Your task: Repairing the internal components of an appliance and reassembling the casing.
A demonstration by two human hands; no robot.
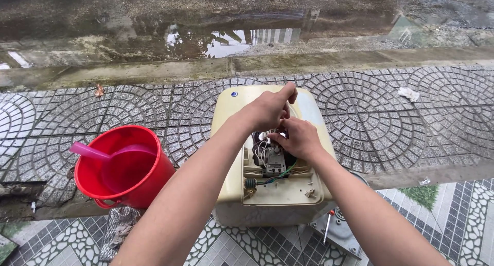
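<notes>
A cream-coloured, smooth plastic appliance housing with rounded corners [242,186] lies at the centre of the view on a pavement of grey mottled stone tiles laid in fan patterns [370,122]. Its open recess shows one grey terminal block amid black, white and green wires [274,163]. The left hand [270,107] curls over the recess at about 12 o'clock, its grip closed, though what it pinches is hidden. The right hand [297,137], just beside it at 3 o'clock, has its fingertips tucked into the wiring (the grip itself cannot be made out). At 9 o'clock stands one glossy red plastic bucket [136,186] holding one pink plastic ladle [92,153]. At 5 o'clock one red-handled metal screwdriver [328,226] rests on a grey metal plate [342,237].
</notes>
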